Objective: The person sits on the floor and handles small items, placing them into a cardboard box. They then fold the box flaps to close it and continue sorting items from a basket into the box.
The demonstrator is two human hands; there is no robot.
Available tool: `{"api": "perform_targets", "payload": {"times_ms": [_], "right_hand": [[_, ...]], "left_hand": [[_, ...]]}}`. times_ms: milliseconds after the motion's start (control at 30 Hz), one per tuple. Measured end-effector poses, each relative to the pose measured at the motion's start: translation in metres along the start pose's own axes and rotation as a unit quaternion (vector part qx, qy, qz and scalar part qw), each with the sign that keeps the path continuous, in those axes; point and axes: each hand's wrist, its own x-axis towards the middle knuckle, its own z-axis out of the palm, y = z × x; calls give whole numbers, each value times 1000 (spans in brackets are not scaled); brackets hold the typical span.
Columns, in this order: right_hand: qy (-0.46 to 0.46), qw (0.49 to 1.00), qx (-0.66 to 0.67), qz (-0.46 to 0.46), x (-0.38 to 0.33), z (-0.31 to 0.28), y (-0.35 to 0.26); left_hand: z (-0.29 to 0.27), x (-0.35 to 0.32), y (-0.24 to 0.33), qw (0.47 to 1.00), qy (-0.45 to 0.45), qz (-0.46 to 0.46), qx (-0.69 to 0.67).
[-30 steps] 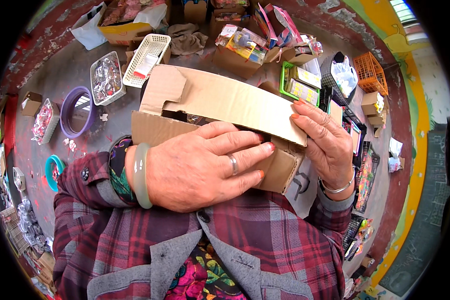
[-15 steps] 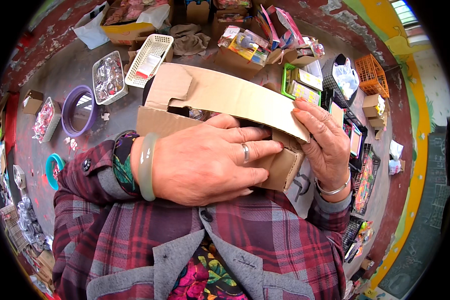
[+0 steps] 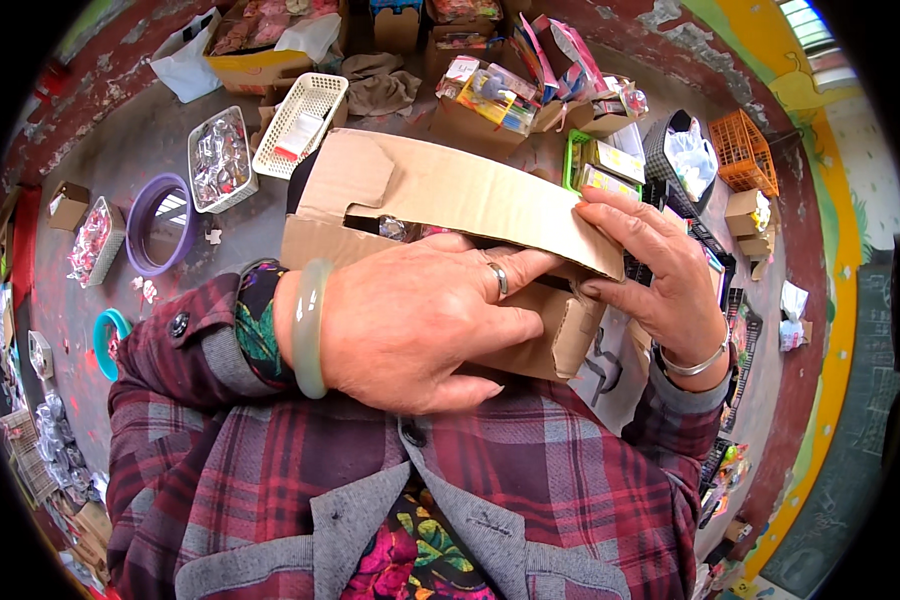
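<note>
In front of the plaid jacket [image 3: 260, 450] is a cardboard box [image 3: 315, 243]; the right hand's [image 3: 660, 275] grip pinches its flap [image 3: 470, 195] by the right corner, while the left hand [image 3: 410, 325] (grip unclear, some fingertips hidden) spans its near edge.

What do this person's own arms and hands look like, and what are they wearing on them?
Both hands are bare. The left hand wears a smooth, pale greenish-grey bangle and a silver-coloured ring; the right hand has a thin silver-coloured bracelet. The plaid sleeves are dark red, black and grey, with grey inside the cuffs. A dark floral cuff shows under the left sleeve.
</note>
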Motion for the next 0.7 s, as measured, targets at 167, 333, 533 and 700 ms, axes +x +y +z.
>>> {"api": "perform_targets", "payload": {"times_ms": [167,333,533,700], "right_hand": [[-16,999,35,10,-1,4,5],[-3,991,137,8,-9,19,10],[50,996,58,41,-12,34,0],[30,998,-48,17,-16,38,-5]], "left_hand": [[11,-2,-11,999,47,23,3],[17,-6,-18,988,147,50,19],[26,-10,-17,947,275,119,115],[13,-30,-6,942,298,103,117]]}}
